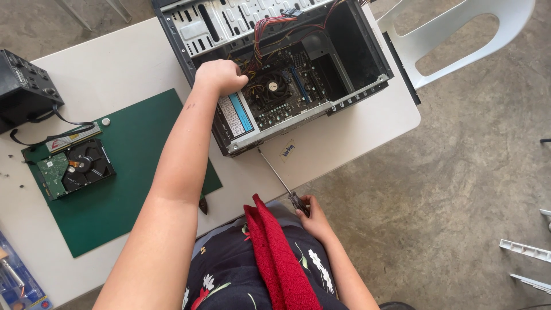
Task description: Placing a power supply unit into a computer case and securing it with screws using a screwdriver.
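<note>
Head view, looking straight down. Nearest: lap in a dark floral garment with a folded red towel point(278, 258) draped over it. Right hand point(311, 213) rests at the lap edge, fingers closed around the dark handle of a long thin-shafted screwdriver point(281, 179); the shaft runs up and left, its tip at the lower edge of the open black desktop computer case point(275, 69). Left forearm crosses the frame diagonally and covers part of the dark green rectangular cutting mat point(120, 189) on the white desk point(356, 132). A small dark tool point(203, 204) shows just under the forearm at the mat's edge; kind not readable.

On the mat, left: a bare hard disk drive point(74, 167) with green circuit board up, a memory stick point(72, 138) just beside its upper edge, and a small white round object point(105, 121) near that. Small dark specks on the desk at far left, probably screws; too small to confirm. A blue packet point(17, 275) is cut off at the bottom-left corner.

Further up: left hand point(221, 76) is a closed fist inside the case, pressing on the grey metal power supply unit point(235, 117) with a blue-and-white label. What the fingers hold, if anything, is hidden. Beyond it: motherboard with a round cooler fan point(274, 87) and a bundle of red and yellow wires point(270, 31).

Far left, a black box-shaped unit point(23, 86) with trailing cable, partly cut off. Top right, a white plastic chair point(453, 34) on concrete floor.
</note>
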